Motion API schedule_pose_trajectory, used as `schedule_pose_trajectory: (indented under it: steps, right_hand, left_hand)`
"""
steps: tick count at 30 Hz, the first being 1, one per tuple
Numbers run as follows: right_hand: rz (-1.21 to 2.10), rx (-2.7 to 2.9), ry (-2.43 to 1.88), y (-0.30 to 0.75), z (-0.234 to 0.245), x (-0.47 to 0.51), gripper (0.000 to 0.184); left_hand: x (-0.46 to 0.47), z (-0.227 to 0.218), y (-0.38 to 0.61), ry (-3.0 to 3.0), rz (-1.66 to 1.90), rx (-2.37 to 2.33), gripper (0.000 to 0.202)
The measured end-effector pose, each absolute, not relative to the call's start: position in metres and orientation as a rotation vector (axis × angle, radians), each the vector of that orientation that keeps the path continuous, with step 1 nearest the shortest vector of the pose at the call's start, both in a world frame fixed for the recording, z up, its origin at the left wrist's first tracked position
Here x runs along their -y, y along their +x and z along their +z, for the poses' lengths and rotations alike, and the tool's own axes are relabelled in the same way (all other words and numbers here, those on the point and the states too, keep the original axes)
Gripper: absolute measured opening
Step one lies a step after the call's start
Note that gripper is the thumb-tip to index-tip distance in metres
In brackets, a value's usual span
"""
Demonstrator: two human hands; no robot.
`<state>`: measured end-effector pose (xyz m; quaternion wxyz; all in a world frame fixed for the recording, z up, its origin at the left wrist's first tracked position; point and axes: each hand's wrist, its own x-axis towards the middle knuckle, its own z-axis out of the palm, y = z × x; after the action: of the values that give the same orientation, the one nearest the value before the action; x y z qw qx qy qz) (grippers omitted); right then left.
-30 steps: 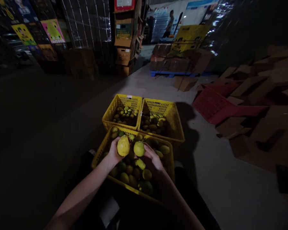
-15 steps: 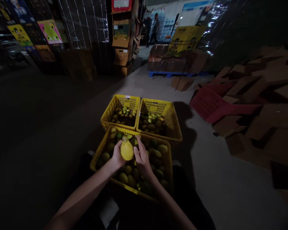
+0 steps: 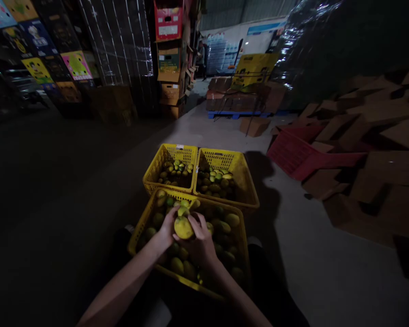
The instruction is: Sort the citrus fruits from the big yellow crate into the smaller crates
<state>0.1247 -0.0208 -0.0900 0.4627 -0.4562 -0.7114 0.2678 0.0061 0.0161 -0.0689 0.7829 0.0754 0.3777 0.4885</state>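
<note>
A round-looking yellow fruit (image 3: pixel 183 228) is between my two hands, above a yellow plastic crate (image 3: pixel 177 278) of green and yellow oval fruit. My left hand (image 3: pixel 166 229) wraps its left side, fingers bent over the top. On the right side, my right hand (image 3: pixel 202 236) curls its fingers and thumb against the same fruit. Just beyond it shows a paler yellow-green fruit (image 3: pixel 184 211); whether my fingers touch that one I cannot tell. The exact kind of fruit is unclear in the dim light.
Two more yellow crates, left (image 3: pixel 150 175) and right (image 3: pixel 247 177), adjoin the near one, each part filled with fruit. A red crate (image 3: pixel 293 152) lies among cardboard boxes (image 3: pixel 368 181) at right. Behind stand a loaded blue pallet (image 3: pixel 236 115), stacked cartons (image 3: pixel 170 63) and a person (image 3: pixel 201 56).
My right hand has gone from resting with extended fingers beside the fruit to gripping it. The fruit has turned and dropped slightly. The view has tilted up a little.
</note>
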Motion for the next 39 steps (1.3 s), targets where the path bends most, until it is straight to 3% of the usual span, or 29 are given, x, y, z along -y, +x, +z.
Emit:
schedule_pose_trajectory:
  steps: [3, 8, 13, 17, 23, 28, 39]
  right_hand:
    - [0.535, 1.597, -1.145, 0.135, -0.089, 0.009, 0.058]
    - [0.422, 1.48, -1.24, 0.155, -0.075, -0.005, 0.057]
    - [0.565, 1.39, -1.189, 0.155, -0.072, -0.007, 0.055]
    - [0.802, 1.178, -1.133, 0.149, -0.07, -0.008, 0.067]
    - [1.309, 0.918, -0.892, 0.155, -0.051, -0.007, 0.044]
    - [1.529, 0.739, -0.785, 0.16, -0.049, -0.006, 0.041]
    - [1.611, 0.733, -0.68, 0.162, -0.06, -0.01, 0.03]
  left_hand:
    - [-0.022, -0.055, -0.002, 0.3, 1.272, -0.938, 0.022]
    - [-0.025, -0.037, -0.018, 0.814, 1.577, -1.0, 0.048]
    - [-0.02, -0.027, -0.023, 0.926, 1.517, -0.98, 0.052]
    - [-0.018, -0.024, -0.021, 0.843, 1.479, -0.956, 0.051]
    - [-0.018, -0.027, -0.025, 0.566, 1.313, -0.862, 0.039]
    - [-0.018, -0.031, -0.028, 0.365, 1.215, -0.652, 0.019]
    - [-0.022, -0.034, -0.026, 0.223, 1.201, -0.592, 0.043]
